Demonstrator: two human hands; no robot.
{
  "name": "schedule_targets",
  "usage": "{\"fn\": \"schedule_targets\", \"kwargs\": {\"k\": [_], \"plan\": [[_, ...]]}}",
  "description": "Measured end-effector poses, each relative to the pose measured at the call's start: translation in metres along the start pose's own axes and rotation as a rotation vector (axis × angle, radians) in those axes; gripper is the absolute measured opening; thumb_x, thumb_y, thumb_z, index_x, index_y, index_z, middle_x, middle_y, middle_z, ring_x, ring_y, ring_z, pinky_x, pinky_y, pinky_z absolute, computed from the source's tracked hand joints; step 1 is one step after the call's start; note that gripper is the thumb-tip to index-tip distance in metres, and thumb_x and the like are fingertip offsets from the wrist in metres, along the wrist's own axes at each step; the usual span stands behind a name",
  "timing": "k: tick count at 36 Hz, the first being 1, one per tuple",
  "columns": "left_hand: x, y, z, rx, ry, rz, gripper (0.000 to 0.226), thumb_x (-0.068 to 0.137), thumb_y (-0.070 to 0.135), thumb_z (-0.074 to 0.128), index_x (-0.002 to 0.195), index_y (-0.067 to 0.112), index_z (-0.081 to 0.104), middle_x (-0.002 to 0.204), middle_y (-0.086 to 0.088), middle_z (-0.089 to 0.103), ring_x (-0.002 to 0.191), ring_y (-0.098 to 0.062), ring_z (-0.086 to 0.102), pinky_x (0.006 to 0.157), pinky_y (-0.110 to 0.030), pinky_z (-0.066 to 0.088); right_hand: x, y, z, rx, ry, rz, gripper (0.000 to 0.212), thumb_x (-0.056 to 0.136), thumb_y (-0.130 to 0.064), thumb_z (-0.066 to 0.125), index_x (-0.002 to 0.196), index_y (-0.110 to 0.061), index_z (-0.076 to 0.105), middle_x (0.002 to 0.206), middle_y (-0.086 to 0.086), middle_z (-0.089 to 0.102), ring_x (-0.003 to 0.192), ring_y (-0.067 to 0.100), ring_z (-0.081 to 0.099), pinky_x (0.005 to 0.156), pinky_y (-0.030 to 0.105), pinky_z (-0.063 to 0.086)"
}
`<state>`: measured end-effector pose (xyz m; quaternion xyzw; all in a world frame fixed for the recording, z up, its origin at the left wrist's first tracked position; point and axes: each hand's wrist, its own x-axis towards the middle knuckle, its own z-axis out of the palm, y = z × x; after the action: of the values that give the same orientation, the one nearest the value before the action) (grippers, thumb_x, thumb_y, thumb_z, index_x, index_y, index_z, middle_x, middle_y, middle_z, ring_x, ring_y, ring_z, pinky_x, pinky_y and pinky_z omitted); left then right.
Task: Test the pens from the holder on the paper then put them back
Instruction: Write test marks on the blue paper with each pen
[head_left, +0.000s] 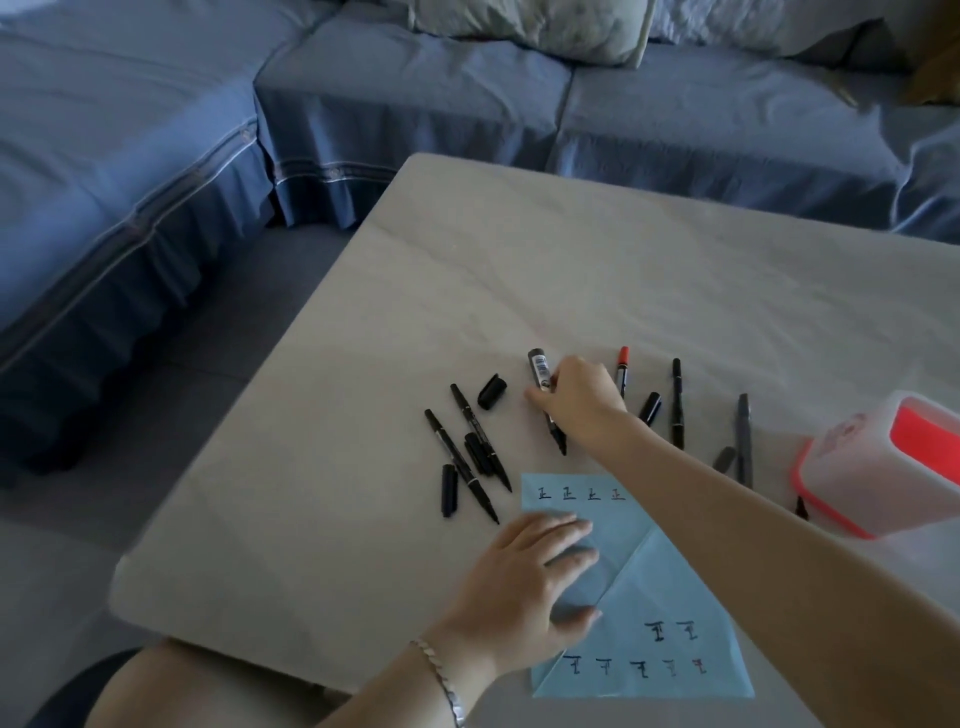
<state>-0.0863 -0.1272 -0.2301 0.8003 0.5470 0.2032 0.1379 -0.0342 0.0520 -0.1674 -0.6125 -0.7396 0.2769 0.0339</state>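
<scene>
The worktop (519, 260) holds the blue paper (670, 587), with the pink holder (862, 467) to its right. The left hand (530, 577) lies flat and open on the paper. Past the paper, the right hand (582, 400) grips a fat black pen (540, 371).

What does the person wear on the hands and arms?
No sleeves or gloves show. The left hand has a silver-coloured bracelet of flat links at its wrist. The right hand shows no ring or watch.
</scene>
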Motion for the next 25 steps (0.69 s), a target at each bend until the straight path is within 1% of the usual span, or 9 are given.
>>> {"fn": "schedule_targets", "kwargs": {"k": [4,7,10,13,14,17,20,23,25], "plan": [[-0.001,-0.002,0.001,-0.001,0.036,0.009,0.046,0.077,0.053,0.05,0.107,0.023,0.068,0.125,0.007,0.061,0.118,-0.008,0.052,0.105,-0.029,0.039,-0.009,-0.005,-0.002,-0.046,0.037,-0.037,0.032,0.086,-0.029,0.059,0.102,-0.002,0.053,0.097,0.017,0.061,0.084,0.032,0.056,0.062,0.03,0.038],[-0.001,-0.002,0.003,0.01,0.047,0.014,0.045,0.077,0.053,0.05,0.107,0.024,0.068,0.124,0.007,0.062,0.118,-0.008,0.052,0.104,-0.028,0.041,-0.022,-0.017,-0.002,-0.064,0.084,-0.176,0.033,0.089,-0.032,0.055,0.109,-0.005,0.056,0.107,0.011,0.06,0.093,0.029,0.058,0.067,0.031,0.042],[-0.001,-0.003,0.005,0.022,0.062,0.024,0.045,0.077,0.053,0.051,0.108,0.024,0.067,0.123,0.007,0.062,0.119,-0.007,0.05,0.103,-0.028,0.043,-0.032,-0.036,0.006,-0.13,-0.014,-0.24,0.036,0.089,-0.039,0.054,0.091,-0.004,0.063,0.092,0.01,0.063,0.08,0.027,0.061,0.063,0.031,0.048],[-0.001,-0.003,0.005,0.033,0.084,0.036,0.045,0.076,0.052,0.051,0.106,0.023,0.068,0.116,0.008,0.064,0.115,-0.007,0.048,0.102,-0.028,0.043,-0.033,-0.05,0.02,-0.24,-0.132,-0.21,0.044,0.088,-0.04,0.053,0.06,-0.008,0.046,0.063,0.004,0.046,0.057,0.021,0.049,0.046,0.024,0.035],[-0.001,-0.003,0.005,0.021,0.091,0.039,0.044,0.076,0.05,0.053,0.106,0.022,0.068,0.114,0.007,0.065,0.114,-0.007,0.048,0.102,-0.03,0.044,-0.032,-0.053,0.024,-0.272,-0.142,-0.199,0.042,0.089,-0.037,0.052,0.059,-0.009,0.042,0.062,0.003,0.042,0.058,0.021,0.047,0.046,0.024,0.033],[-0.002,-0.004,0.007,-0.007,0.078,0.033,0.043,0.077,0.048,0.056,0.108,0.02,0.066,0.113,0.006,0.065,0.113,-0.011,0.053,0.101,-0.033,0.044,-0.026,-0.058,0.031,-0.296,-0.141,-0.146,0.027,0.09,-0.023,0.051,0.071,-0.004,0.05,0.077,0.006,0.048,0.076,0.027,0.054,0.052,0.024,0.036],[-0.002,-0.004,0.008,-0.008,0.068,0.028,0.045,0.078,0.048,0.055,0.111,0.02,0.066,0.116,0.006,0.064,0.115,-0.012,0.054,0.103,-0.034,0.043,-0.021,-0.058,0.034,-0.286,-0.133,-0.123,0.037,0.088,-0.02,0.052,0.058,-0.01,0.034,0.067,0.004,0.044,0.074,0.025,0.05,0.045,0.021,0.028],[-0.002,-0.003,0.006,-0.014,0.089,0.035,0.043,0.076,0.049,0.055,0.106,0.02,0.067,0.112,0.006,0.066,0.112,-0.01,0.052,0.101,-0.032,0.044,-0.02,-0.06,0.034,-0.296,-0.145,-0.118,0.037,0.087,-0.017,0.052,0.057,-0.011,0.033,0.066,0.004,0.042,0.072,0.025,0.048,0.045,0.022,0.027],[-0.002,-0.003,0.005,0.004,0.087,0.033,0.044,0.076,0.051,0.052,0.105,0.021,0.068,0.114,0.007,0.065,0.114,-0.008,0.05,0.102,-0.026,0.042,-0.023,-0.059,0.024,-0.25,-0.154,-0.121,0.035,0.086,-0.021,0.053,0.058,-0.011,0.035,0.063,0.003,0.042,0.064,0.023,0.048,0.045,0.023,0.028]]}}
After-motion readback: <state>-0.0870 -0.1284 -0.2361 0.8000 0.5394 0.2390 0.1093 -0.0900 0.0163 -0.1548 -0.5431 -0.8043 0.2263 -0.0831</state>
